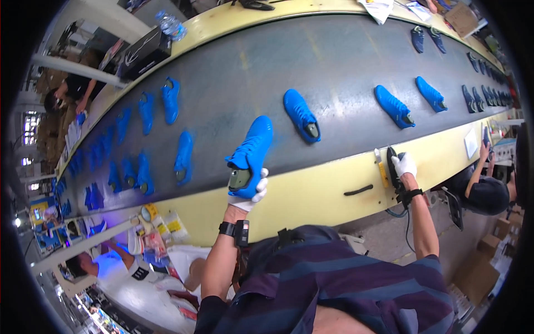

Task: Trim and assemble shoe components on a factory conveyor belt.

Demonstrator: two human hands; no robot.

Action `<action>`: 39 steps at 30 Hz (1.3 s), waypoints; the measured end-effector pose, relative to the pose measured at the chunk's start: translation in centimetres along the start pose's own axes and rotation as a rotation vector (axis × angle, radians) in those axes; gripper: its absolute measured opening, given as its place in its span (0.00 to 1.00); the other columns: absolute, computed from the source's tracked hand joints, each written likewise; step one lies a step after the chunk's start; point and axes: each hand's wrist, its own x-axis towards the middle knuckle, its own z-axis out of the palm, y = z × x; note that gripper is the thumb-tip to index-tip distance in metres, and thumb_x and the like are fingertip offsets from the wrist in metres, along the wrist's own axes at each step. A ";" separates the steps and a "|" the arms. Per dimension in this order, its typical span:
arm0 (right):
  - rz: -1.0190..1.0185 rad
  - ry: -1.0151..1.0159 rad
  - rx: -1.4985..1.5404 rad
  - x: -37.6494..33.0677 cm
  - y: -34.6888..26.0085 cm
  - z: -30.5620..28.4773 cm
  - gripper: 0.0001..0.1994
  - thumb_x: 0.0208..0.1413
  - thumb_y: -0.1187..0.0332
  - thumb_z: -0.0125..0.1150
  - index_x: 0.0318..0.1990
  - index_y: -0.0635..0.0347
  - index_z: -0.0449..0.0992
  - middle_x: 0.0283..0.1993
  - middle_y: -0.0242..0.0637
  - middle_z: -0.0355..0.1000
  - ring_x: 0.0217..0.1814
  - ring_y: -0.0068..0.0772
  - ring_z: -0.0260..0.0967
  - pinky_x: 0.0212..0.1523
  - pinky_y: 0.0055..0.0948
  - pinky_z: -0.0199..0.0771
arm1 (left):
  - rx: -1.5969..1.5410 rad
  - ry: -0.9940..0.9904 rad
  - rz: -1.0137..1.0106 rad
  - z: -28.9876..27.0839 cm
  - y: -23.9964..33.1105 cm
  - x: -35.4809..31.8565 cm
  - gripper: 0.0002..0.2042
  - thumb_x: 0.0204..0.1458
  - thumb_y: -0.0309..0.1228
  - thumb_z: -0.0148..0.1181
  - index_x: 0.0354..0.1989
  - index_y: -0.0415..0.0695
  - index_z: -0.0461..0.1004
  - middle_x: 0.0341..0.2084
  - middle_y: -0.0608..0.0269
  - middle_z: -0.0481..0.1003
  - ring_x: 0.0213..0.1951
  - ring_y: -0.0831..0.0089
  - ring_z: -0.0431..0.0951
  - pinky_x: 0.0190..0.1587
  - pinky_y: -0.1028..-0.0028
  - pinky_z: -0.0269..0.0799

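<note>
Your left grip (259, 191), gloved in white, is closed around a blue shoe (255, 146), holding it raised with its toe pointing away from you and its heel toward you. Your right grip (406, 166), also gloved, is at a black tool (394, 173) on the yellow worktop (314, 192); whether the fingers close fully around it, I cannot tell. A yellow-handled cutter (382, 170) lies just beside that tool. Beyond, more blue shoes (301, 114) stand on the dark belt (222, 83).
</note>
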 end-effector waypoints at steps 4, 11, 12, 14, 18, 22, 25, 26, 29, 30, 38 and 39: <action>-0.299 0.275 -0.077 -2.7 -9.3 -3.7 0.24 0.54 0.61 0.72 0.55 0.65 0.77 0.52 0.55 0.78 0.56 0.57 0.76 0.58 0.46 0.75 | 0.014 0.203 0.035 -3.7 6.1 4.0 0.32 0.64 0.55 0.50 0.64 0.38 0.65 0.51 0.44 0.74 0.36 0.49 0.77 0.24 0.60 0.70; -0.569 -0.163 0.248 -0.3 -24.0 5.2 0.29 0.51 0.58 0.73 0.57 0.66 0.73 0.56 0.56 0.76 0.61 0.58 0.73 0.61 0.46 0.74 | -0.217 0.779 0.330 -11.6 6.2 3.8 0.39 0.63 0.68 0.43 0.67 0.44 0.63 0.66 0.46 0.66 0.66 0.44 0.67 0.58 0.46 0.70; -0.572 -0.227 0.236 -0.4 -28.0 5.4 0.31 0.49 0.57 0.75 0.57 0.66 0.73 0.56 0.57 0.76 0.61 0.58 0.74 0.61 0.46 0.74 | -0.102 0.682 0.346 -12.3 5.6 1.3 0.38 0.64 0.66 0.44 0.67 0.45 0.62 0.67 0.45 0.65 0.65 0.43 0.68 0.58 0.45 0.70; -0.475 -0.297 0.298 -0.4 -34.0 6.7 0.35 0.44 0.55 0.78 0.56 0.66 0.72 0.56 0.59 0.76 0.60 0.58 0.74 0.61 0.46 0.75 | 0.013 0.584 0.352 -12.6 3.7 -1.9 0.36 0.65 0.64 0.46 0.68 0.45 0.60 0.67 0.45 0.65 0.64 0.42 0.68 0.57 0.43 0.70; -0.347 -0.236 0.373 0.7 -36.1 10.8 0.39 0.41 0.54 0.81 0.58 0.67 0.70 0.53 0.56 0.77 0.57 0.54 0.77 0.58 0.43 0.77 | 0.311 0.787 0.141 -8.1 -0.6 -2.8 0.35 0.66 0.60 0.47 0.72 0.47 0.58 0.66 0.41 0.65 0.59 0.45 0.73 0.49 0.47 0.76; -0.054 -0.557 1.046 -1.1 -34.0 11.1 0.38 0.45 0.57 0.81 0.61 0.67 0.70 0.54 0.44 0.77 0.55 0.38 0.75 0.58 0.37 0.76 | 0.707 0.811 -0.008 -3.7 -3.7 0.9 0.36 0.69 0.52 0.49 0.78 0.45 0.49 0.70 0.39 0.61 0.59 0.49 0.75 0.47 0.54 0.79; -0.069 -0.463 1.199 -7.3 -30.6 9.1 0.40 0.46 0.57 0.79 0.63 0.70 0.68 0.56 0.48 0.75 0.56 0.39 0.75 0.59 0.40 0.76 | 1.257 0.542 0.027 -3.4 -7.0 4.2 0.38 0.67 0.43 0.54 0.79 0.42 0.44 0.73 0.37 0.55 0.63 0.50 0.72 0.55 0.57 0.76; -0.008 -0.341 1.040 -10.8 -30.7 8.2 0.36 0.45 0.58 0.79 0.58 0.69 0.71 0.53 0.46 0.77 0.54 0.35 0.75 0.55 0.38 0.77 | 1.554 0.339 0.138 -4.0 -7.7 5.2 0.39 0.66 0.38 0.56 0.79 0.41 0.42 0.74 0.36 0.54 0.66 0.51 0.70 0.59 0.59 0.74; -0.034 -0.310 1.035 -18.0 -27.3 7.7 0.39 0.46 0.51 0.77 0.60 0.67 0.69 0.53 0.50 0.77 0.55 0.41 0.75 0.55 0.40 0.77 | 2.161 0.193 0.125 -5.8 -10.5 6.6 0.51 0.52 0.39 0.69 0.77 0.33 0.42 0.72 0.29 0.55 0.70 0.45 0.66 0.70 0.57 0.64; -0.053 -0.401 0.975 -19.2 -24.8 9.4 0.38 0.47 0.50 0.75 0.60 0.67 0.71 0.52 0.51 0.78 0.55 0.43 0.77 0.55 0.40 0.77 | 2.187 0.216 -0.006 -6.3 -11.6 6.4 0.51 0.51 0.39 0.69 0.77 0.33 0.42 0.71 0.29 0.57 0.68 0.43 0.68 0.69 0.57 0.64; -0.317 -0.473 0.342 -20.8 -22.5 1.8 0.18 0.55 0.57 0.65 0.49 0.57 0.77 0.46 0.55 0.80 0.46 0.57 0.80 0.46 0.46 0.80 | 2.279 0.513 0.026 -6.2 -16.1 6.5 0.45 0.50 0.39 0.70 0.73 0.32 0.54 0.60 0.31 0.69 0.60 0.37 0.71 0.62 0.51 0.68; -0.405 -0.338 0.303 -20.7 -23.1 0.8 0.15 0.55 0.59 0.65 0.47 0.55 0.77 0.44 0.53 0.80 0.45 0.55 0.81 0.43 0.47 0.80 | 2.322 0.428 0.202 -6.7 -16.4 6.1 0.40 0.52 0.39 0.68 0.71 0.34 0.57 0.54 0.33 0.74 0.55 0.37 0.75 0.55 0.51 0.73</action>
